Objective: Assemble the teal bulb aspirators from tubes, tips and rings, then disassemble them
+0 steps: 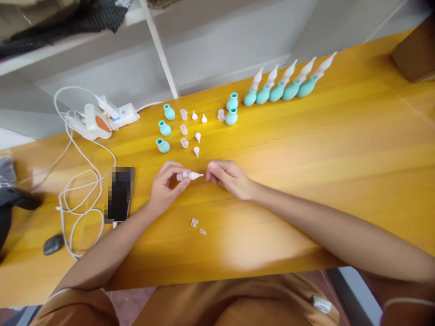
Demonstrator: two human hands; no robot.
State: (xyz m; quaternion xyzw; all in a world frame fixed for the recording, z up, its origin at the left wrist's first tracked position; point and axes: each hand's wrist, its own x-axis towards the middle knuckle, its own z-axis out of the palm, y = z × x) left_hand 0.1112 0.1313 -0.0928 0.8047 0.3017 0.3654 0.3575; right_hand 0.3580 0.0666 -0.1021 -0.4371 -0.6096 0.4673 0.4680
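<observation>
My left hand (165, 185) pinches a small translucent white nozzle piece (190, 175), its pointed tip turned to the right. My right hand (228, 178) rests on the yellow table (306, 149) just right of that tip, fingers curled, nothing clearly held. Behind the hands stand three teal bulbs (164, 129) in a column, with several small clear cups (184, 129) and white cone tips (197, 136) beside them. Two more teal bulbs (232, 108) stand farther right. Several assembled teal-and-white aspirators (282, 86) lie in a row at the back. Small clear rings (197, 225) lie near the front.
A black phone (119, 194) lies left of my left hand. White cables (79, 194) loop at the left, running to a white-and-orange device (96, 121). A dark mouse-like object (53, 244) sits at the front left. A brown box (414, 54) stands at the far right.
</observation>
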